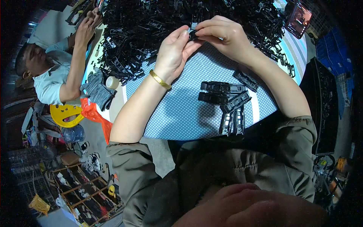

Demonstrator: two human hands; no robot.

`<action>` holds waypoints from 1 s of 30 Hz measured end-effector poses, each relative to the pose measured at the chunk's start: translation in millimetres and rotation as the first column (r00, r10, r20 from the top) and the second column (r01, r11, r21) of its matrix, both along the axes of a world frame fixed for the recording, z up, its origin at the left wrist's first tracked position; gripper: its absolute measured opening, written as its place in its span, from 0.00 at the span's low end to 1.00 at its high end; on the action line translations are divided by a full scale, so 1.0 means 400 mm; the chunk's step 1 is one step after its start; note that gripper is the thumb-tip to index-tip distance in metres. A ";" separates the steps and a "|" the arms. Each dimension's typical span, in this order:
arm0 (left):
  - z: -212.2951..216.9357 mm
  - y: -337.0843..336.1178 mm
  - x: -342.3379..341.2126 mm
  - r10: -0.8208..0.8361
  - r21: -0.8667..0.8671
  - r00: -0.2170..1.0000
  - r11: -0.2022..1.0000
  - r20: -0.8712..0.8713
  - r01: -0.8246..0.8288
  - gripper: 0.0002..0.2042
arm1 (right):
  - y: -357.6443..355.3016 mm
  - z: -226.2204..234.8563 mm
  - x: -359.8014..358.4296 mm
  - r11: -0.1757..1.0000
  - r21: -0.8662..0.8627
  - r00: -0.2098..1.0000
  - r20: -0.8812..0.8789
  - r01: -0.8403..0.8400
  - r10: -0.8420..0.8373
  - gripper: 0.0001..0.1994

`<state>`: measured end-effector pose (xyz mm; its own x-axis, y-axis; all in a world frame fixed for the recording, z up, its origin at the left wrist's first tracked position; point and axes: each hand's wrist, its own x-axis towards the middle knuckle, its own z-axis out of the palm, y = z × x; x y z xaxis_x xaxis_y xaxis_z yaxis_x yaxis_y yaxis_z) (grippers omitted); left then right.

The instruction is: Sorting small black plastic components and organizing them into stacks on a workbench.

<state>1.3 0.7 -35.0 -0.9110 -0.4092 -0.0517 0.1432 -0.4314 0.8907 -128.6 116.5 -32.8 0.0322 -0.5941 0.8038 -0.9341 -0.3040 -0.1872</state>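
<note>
Both of my hands meet over the near edge of a large heap of black plastic parts [128, 45]. Between their fingertips is a small black plastic part [192, 35], mostly covered by the fingers. My left hand [171, 55], with a gold bangle at its wrist, pinches it from the left. From the other side my right hand [226, 37] closes thumb and fingers on it. Closer to me, several long black plastic pieces [224, 87] lie loosely grouped on the blue-and-white patterned table cover [170, 117]. Another black piece [245, 79] rests under my right forearm.
A lit phone [299, 19] stands at the table's far right. Left of the heap are a tape roll [112, 82], grey gloves [99, 89] and an orange bag [94, 113]. A co-worker [56, 75] handles something there, beside a yellow stool [66, 115].
</note>
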 end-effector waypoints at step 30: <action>-0.035 0.043 -0.008 -0.214 -0.119 0.971 0.967 0.102 0.226 0.17 | -0.082 0.061 -0.045 0.928 0.040 0.926 -0.103 0.370 -0.364 0.14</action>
<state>-1.9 17.8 -49.2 -0.9735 -0.2078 -0.0953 -0.0233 -0.3245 0.9456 -146.6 83.7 -8.2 -0.1243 -0.6234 0.7720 -0.9922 0.0721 -0.1015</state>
